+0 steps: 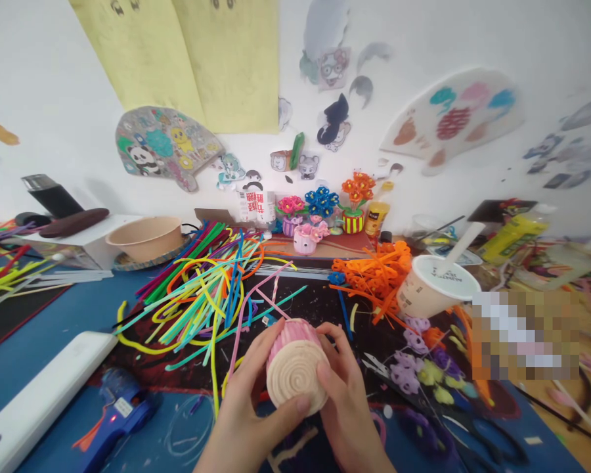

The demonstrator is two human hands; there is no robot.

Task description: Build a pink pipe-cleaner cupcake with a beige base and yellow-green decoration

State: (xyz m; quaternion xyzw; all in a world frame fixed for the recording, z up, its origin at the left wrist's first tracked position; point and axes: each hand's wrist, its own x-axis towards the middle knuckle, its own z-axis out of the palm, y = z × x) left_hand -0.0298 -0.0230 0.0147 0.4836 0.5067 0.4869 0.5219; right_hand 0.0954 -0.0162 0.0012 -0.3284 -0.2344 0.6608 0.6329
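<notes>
1. Left hand (pixel 249 401): gripping the left side of a pink pot (pixel 295 378), thumb pressed on its cream spiral end.
2. Right hand (pixel 347 391): gripping the same pot from the right, thumb at the edge of the spiral.
3. Pot: between both palms, off the surface (pixel 54 322), tilted, spiral end facing me, ribbed pink side beyond it.
4. Left of my hands: blue glue gun (pixel 121 417), red light on, beside a long white case (pixel 44 401).
5. Beyond the pot: loose pile of coloured pipe cleaners (pixel 211 282).
6. Right: small purple flowers (pixel 406 373) next to black-handled scissors (pixel 477 433); orange bundle (pixel 374 279) behind, touching or just beside a lidded cup (pixel 438 289) with a straw.
7. Back: small potted craft flowers (pixel 321 202) near the wall.
</notes>
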